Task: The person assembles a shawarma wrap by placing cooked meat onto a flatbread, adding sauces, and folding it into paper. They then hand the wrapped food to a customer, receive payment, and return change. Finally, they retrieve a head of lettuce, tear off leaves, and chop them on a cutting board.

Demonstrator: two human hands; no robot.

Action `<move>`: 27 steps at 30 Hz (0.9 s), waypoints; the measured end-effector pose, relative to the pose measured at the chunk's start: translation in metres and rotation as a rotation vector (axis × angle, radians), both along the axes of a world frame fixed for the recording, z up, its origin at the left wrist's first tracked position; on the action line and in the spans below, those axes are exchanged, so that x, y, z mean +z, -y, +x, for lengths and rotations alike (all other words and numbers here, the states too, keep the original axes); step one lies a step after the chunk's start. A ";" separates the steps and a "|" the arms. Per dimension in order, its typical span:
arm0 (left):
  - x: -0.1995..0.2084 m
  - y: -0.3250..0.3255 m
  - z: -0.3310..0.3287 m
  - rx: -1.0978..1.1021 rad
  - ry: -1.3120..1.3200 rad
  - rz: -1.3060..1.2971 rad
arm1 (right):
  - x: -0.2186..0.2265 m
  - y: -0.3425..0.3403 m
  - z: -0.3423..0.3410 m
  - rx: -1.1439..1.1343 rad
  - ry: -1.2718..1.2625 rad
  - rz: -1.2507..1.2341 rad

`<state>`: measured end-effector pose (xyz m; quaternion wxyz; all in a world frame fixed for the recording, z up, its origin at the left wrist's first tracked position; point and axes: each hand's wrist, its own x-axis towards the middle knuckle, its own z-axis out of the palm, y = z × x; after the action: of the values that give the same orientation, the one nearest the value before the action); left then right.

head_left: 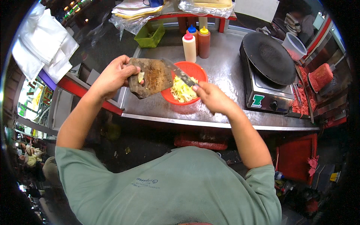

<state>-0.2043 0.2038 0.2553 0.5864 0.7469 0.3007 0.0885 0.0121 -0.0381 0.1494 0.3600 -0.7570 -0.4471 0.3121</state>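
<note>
My left hand (117, 76) grips a worn wooden cutting board (153, 78) by its left end, tilting it beside an orange-red plastic basket (201, 73). A small pale scrap (141, 77) sticks to the board by my thumb. Shredded cabbage (183, 91), pale yellow-green, lies in the basket. In my right hand (216, 98) is a knife (180, 75), its blade reaching up and left over the basket to the board's right edge. Shreds cling to the blade. My fingers hide most of the knife's handle.
Squeeze bottles (190, 47) stand behind the basket, near a green bin (150, 36). A black griddle pan (268, 58) rests on a gas stove (269, 95) at right, with a clear tub (293, 47) beyond. The metal counter's front edge (210, 123) runs before me.
</note>
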 end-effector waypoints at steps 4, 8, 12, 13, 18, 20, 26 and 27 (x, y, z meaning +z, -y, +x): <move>0.008 -0.004 0.028 -0.060 -0.082 0.431 | -0.019 0.009 -0.020 -0.051 -0.075 0.057; 0.005 0.003 0.049 -0.170 -0.123 0.552 | -0.038 0.018 -0.028 -0.177 -0.178 0.104; -0.006 0.020 0.061 -0.207 -0.066 1.321 | -0.041 0.036 -0.027 -0.269 0.035 0.261; -0.008 0.021 0.062 -0.186 -0.033 1.325 | -0.039 0.041 -0.027 -0.293 0.054 0.245; -0.009 0.002 0.049 0.005 0.098 0.879 | -0.031 0.057 -0.025 -0.355 0.102 0.059; -0.011 -0.010 0.036 0.066 0.261 0.713 | -0.030 0.055 -0.025 -0.357 0.264 0.231; -0.045 0.004 -0.027 0.459 0.700 0.185 | -0.032 0.036 -0.018 -0.365 0.599 0.320; -0.055 0.015 -0.036 0.530 0.770 0.171 | -0.031 0.032 -0.016 -0.352 0.715 0.268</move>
<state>-0.2404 0.1892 0.2006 0.5490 0.6027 0.2335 0.5299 -0.0035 -0.0703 0.1183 0.3251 -0.8291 -0.4442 -0.0976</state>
